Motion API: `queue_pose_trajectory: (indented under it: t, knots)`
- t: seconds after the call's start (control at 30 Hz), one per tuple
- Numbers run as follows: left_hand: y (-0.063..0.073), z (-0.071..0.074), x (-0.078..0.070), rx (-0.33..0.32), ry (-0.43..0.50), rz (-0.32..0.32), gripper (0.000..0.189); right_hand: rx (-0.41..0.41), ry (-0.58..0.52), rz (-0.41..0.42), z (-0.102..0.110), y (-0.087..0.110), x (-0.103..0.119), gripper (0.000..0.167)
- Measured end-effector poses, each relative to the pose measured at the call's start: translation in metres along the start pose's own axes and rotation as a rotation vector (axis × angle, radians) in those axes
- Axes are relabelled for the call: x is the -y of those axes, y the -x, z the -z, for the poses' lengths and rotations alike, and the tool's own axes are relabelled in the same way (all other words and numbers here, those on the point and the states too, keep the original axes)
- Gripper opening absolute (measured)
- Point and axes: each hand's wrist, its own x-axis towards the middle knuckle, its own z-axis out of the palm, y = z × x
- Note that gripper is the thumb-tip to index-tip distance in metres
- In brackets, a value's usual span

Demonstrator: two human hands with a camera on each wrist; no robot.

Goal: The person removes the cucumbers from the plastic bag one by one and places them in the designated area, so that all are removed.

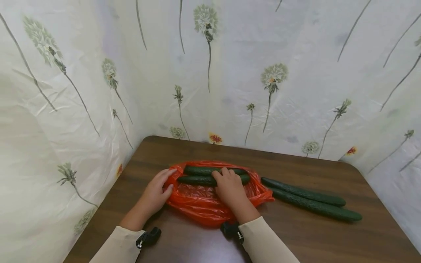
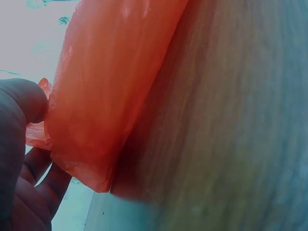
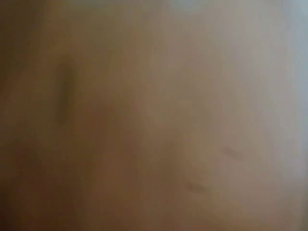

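Note:
A red plastic bag [image 1: 197, 204] lies spread on the table with its mouth facing up. Inside it, two long dark green cucumbers rest side by side, a far cucumber [image 1: 200, 170] and a near cucumber [image 1: 197, 180]. My left hand [image 1: 154, 191] holds the bag's left edge; in the left wrist view the thumb and fingers [image 2: 36, 166] stand on either side of the red plastic [image 2: 106, 91]. Over the near cucumber, my right hand [image 1: 230, 188] grips its middle with curled fingers. The right wrist view is a skin-toned blur.
Right of the bag, two more cucumbers lie on the brown wooden table [image 1: 296, 237], an upper cucumber [image 1: 306, 191] and a longer lower cucumber [image 1: 319, 207]. A flower-printed sheet [image 1: 230, 73] hangs behind the table and along its left side.

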Motion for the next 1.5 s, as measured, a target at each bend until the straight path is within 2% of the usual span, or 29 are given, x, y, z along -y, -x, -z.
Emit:
queue_pose_trajectory:
  t: [0.3, 0.7, 1.17, 1.5]
  knots:
    - [0.003, -0.006, -0.001, 0.006, -0.002, 0.002, 0.055, -0.001, -0.049, -0.035, -0.005, 0.007, -0.004, 0.044]
    - [0.004, -0.006, -0.004, 0.0, -0.006, 0.007, 0.057, -0.038, 0.028, 0.018, -0.004, 0.012, -0.001, 0.05]
    - [0.008, -0.006, -0.006, 0.002, 0.005, 0.025, 0.056, -0.052, 0.039, 0.031, 0.0, 0.018, 0.001, 0.048]
    - [0.003, -0.004, -0.003, 0.0, -0.003, 0.01, 0.056, -0.06, 0.051, 0.014, 0.004, 0.015, 0.002, 0.043]
